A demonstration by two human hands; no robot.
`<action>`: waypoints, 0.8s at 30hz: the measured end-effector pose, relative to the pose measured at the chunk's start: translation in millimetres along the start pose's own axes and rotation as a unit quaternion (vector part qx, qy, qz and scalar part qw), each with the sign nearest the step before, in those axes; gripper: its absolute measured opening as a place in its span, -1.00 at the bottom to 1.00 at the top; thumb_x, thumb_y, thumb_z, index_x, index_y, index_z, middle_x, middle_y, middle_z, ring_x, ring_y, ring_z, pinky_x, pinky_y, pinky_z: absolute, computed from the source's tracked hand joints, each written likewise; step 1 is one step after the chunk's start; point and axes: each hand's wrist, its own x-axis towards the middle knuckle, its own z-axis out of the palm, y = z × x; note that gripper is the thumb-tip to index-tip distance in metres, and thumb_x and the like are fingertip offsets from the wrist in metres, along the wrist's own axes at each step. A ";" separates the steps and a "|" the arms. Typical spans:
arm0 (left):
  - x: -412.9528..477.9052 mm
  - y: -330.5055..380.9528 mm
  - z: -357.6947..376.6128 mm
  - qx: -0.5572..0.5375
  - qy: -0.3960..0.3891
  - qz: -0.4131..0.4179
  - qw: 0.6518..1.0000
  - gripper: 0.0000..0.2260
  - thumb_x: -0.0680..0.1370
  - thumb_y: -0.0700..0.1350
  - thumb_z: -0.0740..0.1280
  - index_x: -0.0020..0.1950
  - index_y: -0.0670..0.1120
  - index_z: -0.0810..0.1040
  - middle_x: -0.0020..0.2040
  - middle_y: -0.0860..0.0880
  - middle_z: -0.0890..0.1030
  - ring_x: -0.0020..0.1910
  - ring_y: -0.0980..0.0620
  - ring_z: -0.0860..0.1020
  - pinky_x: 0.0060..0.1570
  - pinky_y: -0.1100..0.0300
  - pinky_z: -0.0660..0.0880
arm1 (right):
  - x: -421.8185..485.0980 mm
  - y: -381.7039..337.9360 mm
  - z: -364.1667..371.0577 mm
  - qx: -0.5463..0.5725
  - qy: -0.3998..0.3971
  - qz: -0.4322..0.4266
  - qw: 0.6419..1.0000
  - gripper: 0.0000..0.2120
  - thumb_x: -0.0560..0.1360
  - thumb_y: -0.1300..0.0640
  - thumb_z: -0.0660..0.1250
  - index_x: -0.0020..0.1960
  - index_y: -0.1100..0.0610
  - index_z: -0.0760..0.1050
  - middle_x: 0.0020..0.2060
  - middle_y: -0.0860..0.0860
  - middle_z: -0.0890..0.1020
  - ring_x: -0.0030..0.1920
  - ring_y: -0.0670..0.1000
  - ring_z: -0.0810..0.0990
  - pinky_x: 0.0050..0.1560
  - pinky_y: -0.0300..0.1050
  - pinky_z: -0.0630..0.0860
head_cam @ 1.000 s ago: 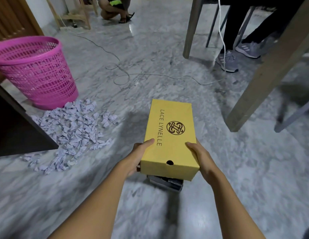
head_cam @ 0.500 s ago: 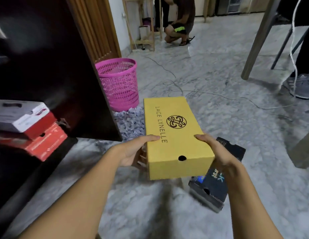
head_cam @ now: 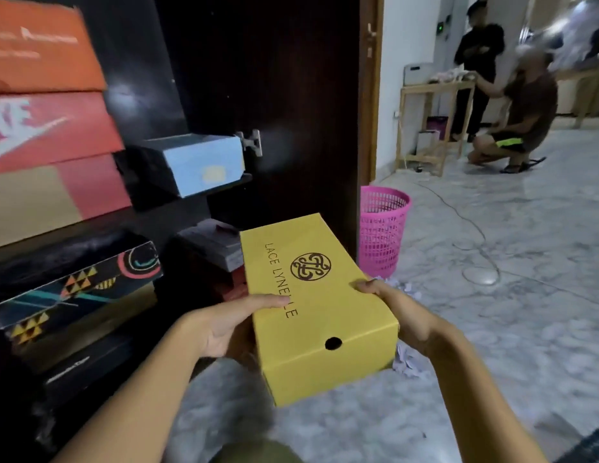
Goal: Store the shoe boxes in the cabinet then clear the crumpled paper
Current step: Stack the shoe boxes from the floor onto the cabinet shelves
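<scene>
A yellow shoe box (head_cam: pixel 316 305) marked LACE LYNELLE is held in the air in front of the dark cabinet (head_cam: pixel 178 78). My left hand (head_cam: pixel 224 324) grips its left side, thumb on the lid. My right hand (head_cam: pixel 403 317) grips the right side the same way. The cabinet's shelves on the left hold several boxes: orange and red ones (head_cam: pixel 47 105) up high, a light blue one (head_cam: pixel 198 165), a patterned black one (head_cam: pixel 74 279) and a grey one (head_cam: pixel 214 243) just beyond the yellow box. Crumpled lilac paper (head_cam: pixel 410 362) lies on the floor under my right wrist.
A pink mesh basket (head_cam: pixel 381 228) stands by the open cabinet door (head_cam: pixel 291 111). A white cable (head_cam: pixel 472 228) runs across the marble floor. Two people (head_cam: pixel 512 105) are at a wooden stand (head_cam: pixel 432 121) far right. A black box corner (head_cam: pixel 589 444) shows at the bottom right.
I have lifted the yellow box off the floor and turned left with it toward the cabinet. The shelves now fill the left of the view; the black box dropped to the bottom right corner.
</scene>
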 end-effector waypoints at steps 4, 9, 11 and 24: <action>-31.2 27.8 -29.2 -0.085 0.094 0.085 0.988 -0.51 0.40 0.16 0.49 0.27 0.00 0.58 0.17 -0.12 0.67 0.21 -0.19 0.60 0.32 -0.28 0.39 | 39.7 -57.8 33.1 -0.004 -0.034 -0.064 0.997 -0.71 0.59 -0.02 0.21 0.27 -0.05 0.54 0.08 0.00 0.71 0.00 0.00 0.68 0.08 -0.04 0.52; -61.1 82.6 -53.9 -0.120 0.160 0.164 0.966 -0.62 0.45 0.17 0.42 0.20 0.02 0.63 0.08 -0.08 0.71 0.11 -0.13 0.65 0.10 -0.10 0.56 | 67.2 -119.7 50.8 -0.021 -0.001 -0.125 0.992 -0.64 0.52 -0.18 0.22 0.21 -0.01 0.51 -0.13 0.05 0.73 -0.18 0.06 0.70 -0.05 -0.02 0.50; -66.8 109.0 -65.0 -0.116 0.173 0.181 0.961 -0.61 0.45 0.19 0.42 0.20 0.04 0.63 0.06 -0.06 0.71 0.07 -0.12 0.66 -0.06 0.00 0.57 | 76.5 -143.0 55.9 -0.015 0.032 -0.160 0.987 -0.63 0.55 -0.20 0.19 0.22 -0.02 0.51 -0.13 0.05 0.71 -0.17 0.04 0.68 -0.06 -0.03 0.48; -23.1 248.7 -172.7 -0.205 0.301 0.202 0.909 -0.34 0.35 0.24 0.48 0.34 0.00 0.38 0.20 -0.16 0.55 0.20 -0.25 0.52 0.18 -0.45 0.39 | 213.5 -224.0 101.8 -0.150 0.210 -0.347 0.902 -0.54 0.58 -0.05 0.31 0.44 -0.01 0.35 0.22 -0.12 0.46 0.14 -0.21 0.46 0.22 -0.18 0.43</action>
